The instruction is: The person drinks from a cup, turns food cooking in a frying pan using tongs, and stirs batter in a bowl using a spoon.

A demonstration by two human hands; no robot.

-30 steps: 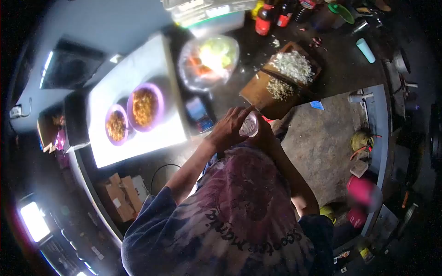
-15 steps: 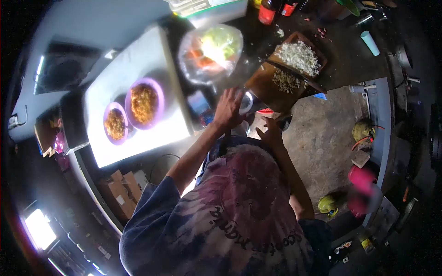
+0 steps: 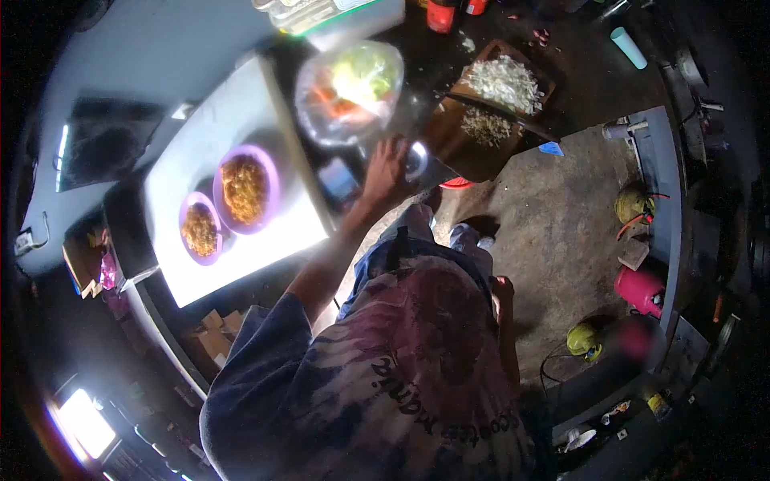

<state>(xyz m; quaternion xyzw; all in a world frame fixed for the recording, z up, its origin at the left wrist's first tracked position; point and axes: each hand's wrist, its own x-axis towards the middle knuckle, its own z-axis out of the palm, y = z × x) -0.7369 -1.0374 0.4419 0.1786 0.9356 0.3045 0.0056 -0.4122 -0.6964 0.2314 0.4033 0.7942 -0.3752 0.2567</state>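
Observation:
My left hand [image 3: 387, 170] lies at the counter's near edge with its fingers stretched out, nothing gripped in it. Just right of its fingers stands a clear glass [image 3: 417, 159]. A phone [image 3: 338, 179] is on the counter to the left of this hand. Down beside my right hip is my right hand [image 3: 503, 290], small in view, its fingers mostly hidden. Right of the glass, a knife [image 3: 505, 117] lies across a wooden board [image 3: 453, 140] with chopped bits [image 3: 486, 127]. Behind it, a wooden tray [image 3: 549, 78] holds chopped white pieces [image 3: 504, 82].
Two purple-rimmed bowls of brown food [image 3: 244, 189] [image 3: 200, 228] sit on a white surface [image 3: 265, 260]. A plastic bag of vegetables [image 3: 349, 92] is behind my left hand. Far right are a light-blue cup [image 3: 629, 48] and, on the floor, a pink cylinder [image 3: 639, 290].
Both hands were around the glass, then let go. The glass now stands on the counter beside my left hand. My right hand has dropped back to my side. The view has shifted slightly.

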